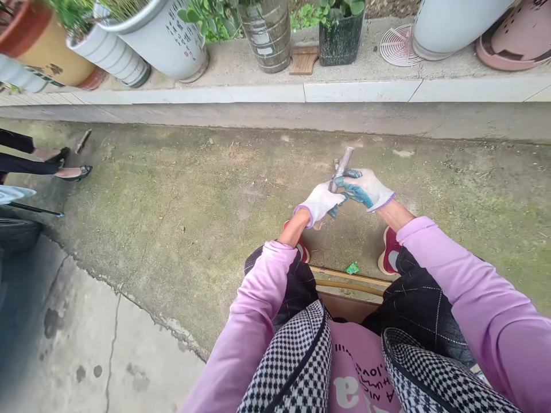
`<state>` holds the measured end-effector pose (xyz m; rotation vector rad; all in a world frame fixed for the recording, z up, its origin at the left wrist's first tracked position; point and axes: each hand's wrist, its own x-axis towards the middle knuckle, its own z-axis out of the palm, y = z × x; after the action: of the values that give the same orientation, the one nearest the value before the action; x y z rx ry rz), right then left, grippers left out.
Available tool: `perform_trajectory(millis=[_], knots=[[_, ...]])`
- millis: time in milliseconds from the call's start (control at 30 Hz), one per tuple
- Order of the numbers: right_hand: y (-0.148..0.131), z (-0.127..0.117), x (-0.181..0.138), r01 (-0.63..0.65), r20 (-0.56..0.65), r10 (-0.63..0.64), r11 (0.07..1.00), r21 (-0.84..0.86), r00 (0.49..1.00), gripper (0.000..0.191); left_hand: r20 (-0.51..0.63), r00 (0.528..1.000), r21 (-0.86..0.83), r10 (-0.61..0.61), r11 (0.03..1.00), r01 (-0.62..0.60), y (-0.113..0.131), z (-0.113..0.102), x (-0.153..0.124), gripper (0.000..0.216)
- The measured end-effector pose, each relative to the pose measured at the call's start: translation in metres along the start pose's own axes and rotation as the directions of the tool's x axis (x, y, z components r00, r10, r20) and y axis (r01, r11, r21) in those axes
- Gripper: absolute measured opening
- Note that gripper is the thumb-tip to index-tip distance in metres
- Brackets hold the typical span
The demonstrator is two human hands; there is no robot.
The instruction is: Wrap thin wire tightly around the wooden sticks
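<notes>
Both my hands wear white work gloves with teal palms. My left hand point(319, 202) is closed round the lower part of a short greyish stick-like piece point(343, 162), which points up and away from me. My right hand point(365, 188) curls against the same piece from the right, fingers bent round it just above the left hand. The hands meet in front of my knees, above the mossy concrete ground point(193, 195). I sit with pink sleeves and dark checked trousers; my red shoes point(390, 250) rest on the ground below the hands.
A raised kerb point(357, 92) at the back carries several plant pots point(163, 37) and a dark planter point(341, 39). Another person's feet in black shoes point(71, 172) stand at the far left. A small green scrap point(353, 268) lies between my feet. Cracked pavement lies at lower left.
</notes>
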<state>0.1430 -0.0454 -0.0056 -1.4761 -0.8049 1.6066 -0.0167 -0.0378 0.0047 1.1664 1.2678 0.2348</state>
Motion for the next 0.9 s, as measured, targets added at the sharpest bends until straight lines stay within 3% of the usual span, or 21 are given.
perform_trajectory(millis=[100, 233, 367, 467, 533, 633, 700, 733, 800, 867, 900], knots=[[-0.013, -0.020, 0.000, 0.010, 0.099, -0.016, 0.998, 0.060, 0.995, 0.046, 0.263, 0.963, -0.213, -0.061, 0.970, 0.119, 0.005, -0.006, -0.010, 0.012], [-0.017, -0.031, -0.001, -0.006, 0.151, 0.007, 1.000, -0.002, 0.989, 0.040, 0.406, 0.913, -0.311, -0.051, 0.931, 0.190, 0.003, -0.009, -0.012, 0.017], [-0.010, -0.020, 0.002, 0.033, 0.080, -0.030, 0.999, -0.044, 0.996, 0.043, 0.338, 0.940, -0.451, -0.049, 0.868, 0.207, 0.001, -0.001, -0.007, 0.012], [-0.005, -0.013, 0.005, 0.131, -0.012, -0.139, 0.954, -0.268, 0.990, 0.035, 0.207, 0.974, -0.454, -0.096, 0.872, 0.183, 0.002, 0.003, 0.002, 0.011], [-0.003, -0.012, 0.005, 0.171, -0.009, -0.198, 0.871, -0.460, 0.980, 0.029, 0.077, 0.986, -0.410, -0.148, 0.897, 0.166, 0.002, 0.001, 0.009, 0.015], [-0.003, -0.009, 0.000, 0.185, 0.074, -0.180, 0.740, -0.646, 0.981, 0.024, -0.155, 0.976, -0.235, -0.152, 0.965, 0.113, -0.001, -0.012, 0.022, 0.011], [-0.006, -0.009, -0.006, 0.189, 0.127, -0.141, 0.695, -0.694, 0.982, 0.026, -0.283, 0.957, 0.065, -0.056, 0.995, 0.077, -0.004, -0.027, 0.028, 0.007], [-0.009, -0.009, -0.008, 0.190, 0.142, -0.126, 0.678, -0.710, 0.982, 0.028, -0.308, 0.951, 0.280, 0.010, 0.956, 0.081, -0.006, -0.034, 0.031, 0.011], [-0.017, -0.014, -0.011, 0.187, 0.157, -0.105, 0.635, -0.749, 0.982, 0.029, -0.266, 0.960, 0.655, 0.091, 0.748, 0.110, -0.010, -0.043, 0.032, 0.023], [-0.024, -0.025, -0.010, 0.196, 0.163, -0.109, 0.570, -0.798, 0.981, 0.026, -0.160, 0.984, 0.841, 0.079, 0.533, 0.094, -0.014, -0.042, 0.030, 0.031], [-0.028, -0.032, -0.008, 0.201, 0.164, -0.117, 0.533, -0.822, 0.980, 0.025, -0.099, 0.993, 0.873, 0.056, 0.484, 0.060, -0.016, -0.039, 0.028, 0.031]])
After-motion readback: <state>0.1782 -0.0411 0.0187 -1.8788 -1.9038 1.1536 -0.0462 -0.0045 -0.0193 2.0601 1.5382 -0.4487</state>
